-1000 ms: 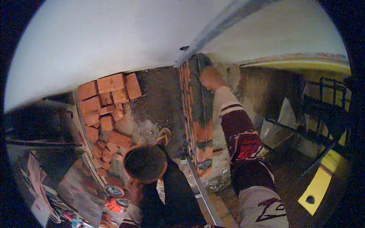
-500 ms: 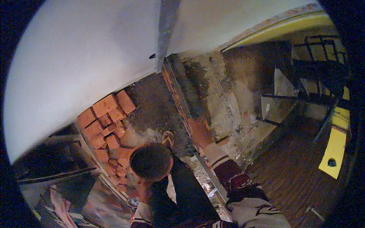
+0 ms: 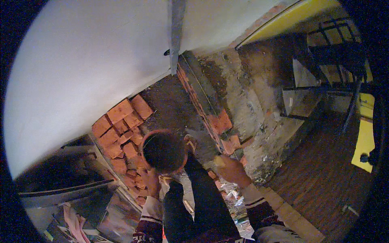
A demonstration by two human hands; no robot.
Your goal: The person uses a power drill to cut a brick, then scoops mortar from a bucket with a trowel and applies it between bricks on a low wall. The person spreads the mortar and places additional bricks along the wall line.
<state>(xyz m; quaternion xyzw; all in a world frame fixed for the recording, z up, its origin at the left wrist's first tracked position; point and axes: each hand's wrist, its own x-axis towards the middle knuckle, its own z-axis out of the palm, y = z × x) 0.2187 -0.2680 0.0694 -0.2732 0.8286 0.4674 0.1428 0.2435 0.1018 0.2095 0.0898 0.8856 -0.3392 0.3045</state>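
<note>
My left hand (image 3: 150, 182) grips the near rim of a round basin (image 3: 165, 150) with a reddish rim and a dark inside. The basin is held above my legs, beside a heap of orange bricks. To its right, my right hand (image 3: 233, 170) is curled near the near end of a low brick wall (image 3: 193, 95). A small yellowish patch shows at its fingers; blur hides what they hold. Just beyond this hand lie an orange brick (image 3: 221, 121) and another brick (image 3: 232, 144) on the wall line. A thin string runs along the wall.
Loose orange bricks (image 3: 121, 125) are piled at left against the white wall (image 3: 93, 60). A grey post (image 3: 175, 36) stands at the wall's far end. Rough earth (image 3: 259, 105) lies to the right, with a ridged brown floor (image 3: 308, 162) and a yellow board (image 3: 364, 137) beyond.
My right hand has drawn back toward me from the bricks on the wall, which now show uncovered. The basin in my left hand has moved slightly away from me, and the view has shifted.
</note>
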